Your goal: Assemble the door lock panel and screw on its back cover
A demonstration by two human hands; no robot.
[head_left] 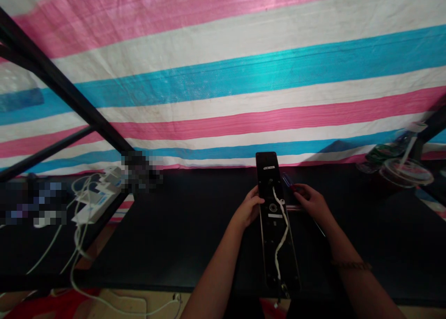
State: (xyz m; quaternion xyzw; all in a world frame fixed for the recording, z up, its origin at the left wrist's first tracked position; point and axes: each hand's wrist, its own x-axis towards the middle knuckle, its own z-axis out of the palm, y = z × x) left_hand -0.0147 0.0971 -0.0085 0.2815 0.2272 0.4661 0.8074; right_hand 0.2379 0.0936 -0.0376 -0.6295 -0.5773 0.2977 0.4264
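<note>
A long, narrow black panel (274,235) stands tilted up in front of me, its far end raised. White labels, screw holes and a round fitting show on its face. A white wrapped cable (285,226) runs down it to a small connector at the near end. My left hand (251,207) grips the panel's left edge, thumb on the face and fingers partly hidden behind. To the right of the panel, my right hand (310,199) pinches a slim purple-and-red object (287,180), whose kind I cannot make out. Under that hand shows a thin light edge of something flat.
The black table (174,231) extends on both sides. At the right stand a lidded drink cup (406,175) with a straw and a clear plastic bottle (383,154). White power strips (95,205) and cables lie left, beside a dark frame pole (76,98). Striped sheeting (223,87) hangs behind.
</note>
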